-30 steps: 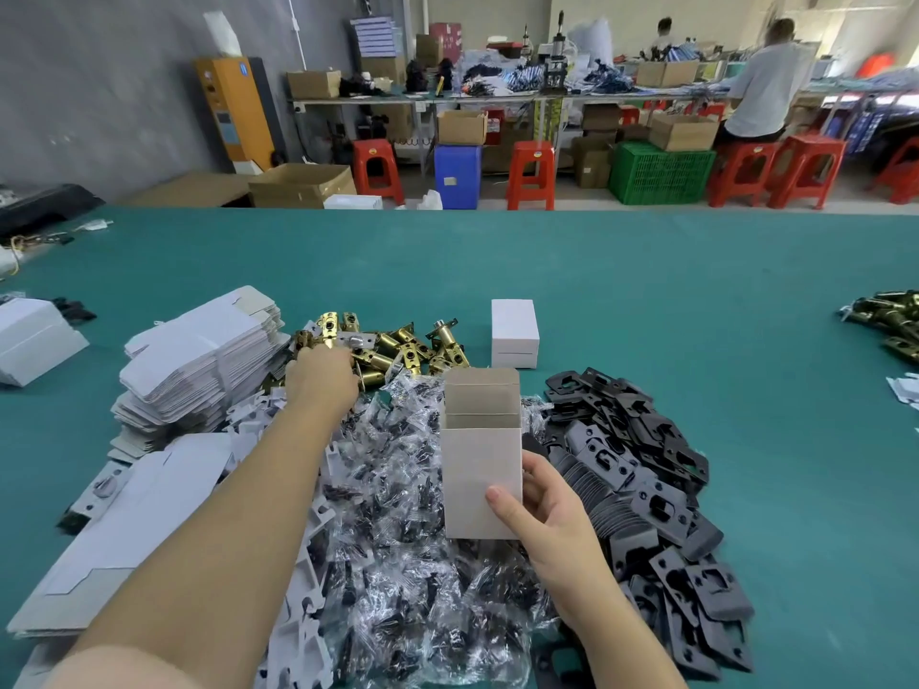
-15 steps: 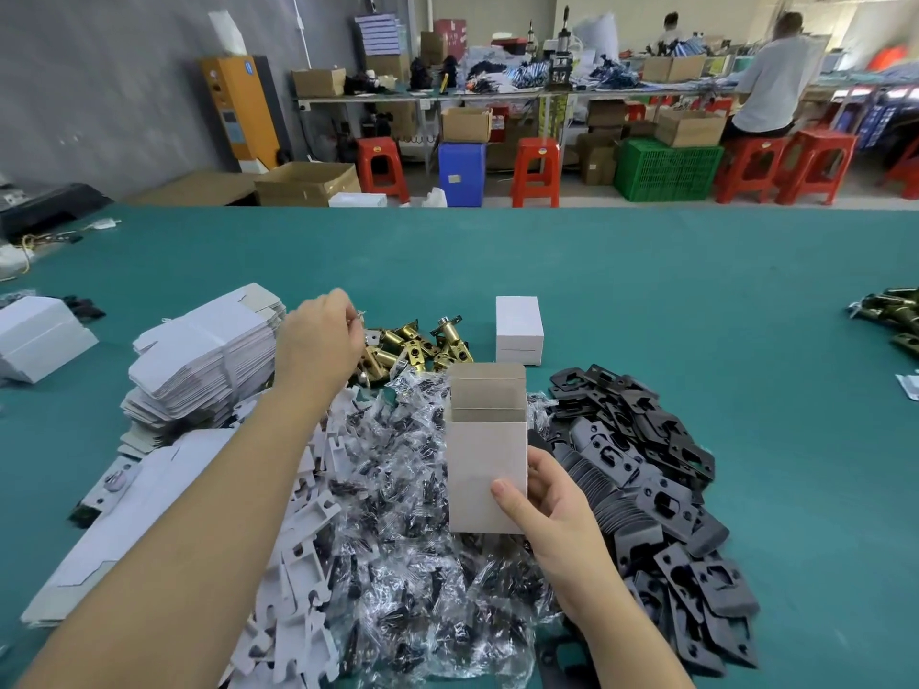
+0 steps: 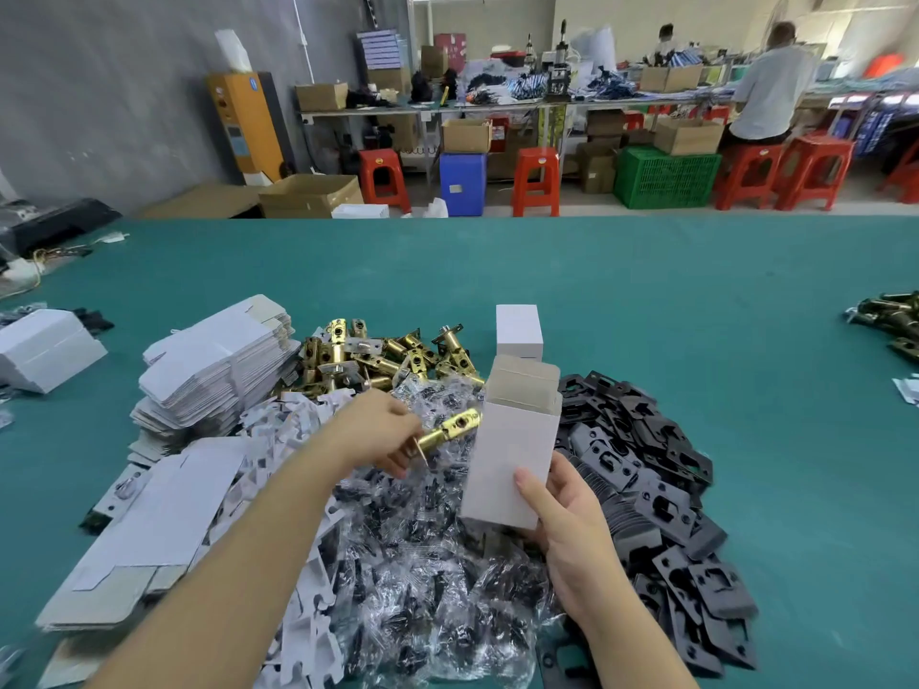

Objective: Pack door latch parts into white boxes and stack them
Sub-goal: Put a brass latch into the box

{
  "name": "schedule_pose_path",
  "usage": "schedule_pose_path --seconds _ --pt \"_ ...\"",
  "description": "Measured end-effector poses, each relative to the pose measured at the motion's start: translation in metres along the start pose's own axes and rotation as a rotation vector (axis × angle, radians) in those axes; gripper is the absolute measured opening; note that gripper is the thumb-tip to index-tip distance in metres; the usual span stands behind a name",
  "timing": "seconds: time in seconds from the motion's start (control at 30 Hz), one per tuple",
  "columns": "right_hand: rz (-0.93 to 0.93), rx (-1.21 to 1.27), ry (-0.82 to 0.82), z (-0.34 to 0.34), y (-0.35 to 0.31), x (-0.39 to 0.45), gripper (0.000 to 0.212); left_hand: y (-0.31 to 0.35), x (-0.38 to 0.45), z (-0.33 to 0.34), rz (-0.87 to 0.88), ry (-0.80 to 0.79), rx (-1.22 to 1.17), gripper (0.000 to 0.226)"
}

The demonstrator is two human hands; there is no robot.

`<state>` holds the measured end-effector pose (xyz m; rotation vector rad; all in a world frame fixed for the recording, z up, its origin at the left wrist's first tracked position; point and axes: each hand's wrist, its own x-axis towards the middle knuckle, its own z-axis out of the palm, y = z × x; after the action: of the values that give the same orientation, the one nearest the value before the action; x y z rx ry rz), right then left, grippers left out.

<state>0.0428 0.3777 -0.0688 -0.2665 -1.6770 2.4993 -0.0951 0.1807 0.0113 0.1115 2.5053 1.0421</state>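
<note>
Left hand (image 3: 385, 435) pinching a brass latch (image 3: 447, 431), held tilted just beside the open top of a white box (image 3: 512, 450). Right hand (image 3: 562, 514) gripping that box upright above bagged screws (image 3: 422, 564). More latches (image 3: 378, 355) piled mid-table (image 3: 696, 300), closed box (image 3: 518, 330) behind.

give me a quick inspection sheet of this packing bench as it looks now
surface: green table.
job's things: open white box upright; brass latch beside its mouth; latch pile; closed white box; flat cartons.
clutter: bagged screws, black plates.
hands: left hand pinches latch; right hand holds box.
cables: cord at far left edge.
surroundings: red stools, seated person.
</note>
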Motion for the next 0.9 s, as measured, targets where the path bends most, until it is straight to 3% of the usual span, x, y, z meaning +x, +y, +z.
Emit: schedule_pose_path --seconds 0.1,0.23,0.3,0.4,0.53,0.8,0.9 --pt "0.0 0.005 0.009 0.0 0.0 0.0 0.053 -0.006 0.001 0.009 0.012 0.046 0.146 0.024" --pt "0.006 0.002 0.019 0.0 0.0 0.0 0.06 0.003 -0.005 0.013 0.132 0.202 0.53 0.021" --pt "0.007 0.006 0.024 0.001 0.0 0.001 0.064 0.013 -0.008 0.018 0.218 0.244 0.534 0.024" --pt "0.009 0.016 0.021 0.001 0.0 0.0 0.052 0.027 -0.006 0.027 0.299 0.117 0.524 0.036" --pt "0.015 0.026 0.018 0.002 -0.001 -0.001 0.057 0.041 0.0 0.033 0.266 -0.006 0.556 0.035" --pt "0.021 0.019 0.012 0.001 -0.002 -0.001 0.057 0.041 0.0 0.035 0.247 -0.046 0.528 0.033" --pt "0.018 0.007 0.005 0.003 -0.003 -0.002 0.056 0.036 -0.002 0.032 0.264 -0.029 0.519 0.023"
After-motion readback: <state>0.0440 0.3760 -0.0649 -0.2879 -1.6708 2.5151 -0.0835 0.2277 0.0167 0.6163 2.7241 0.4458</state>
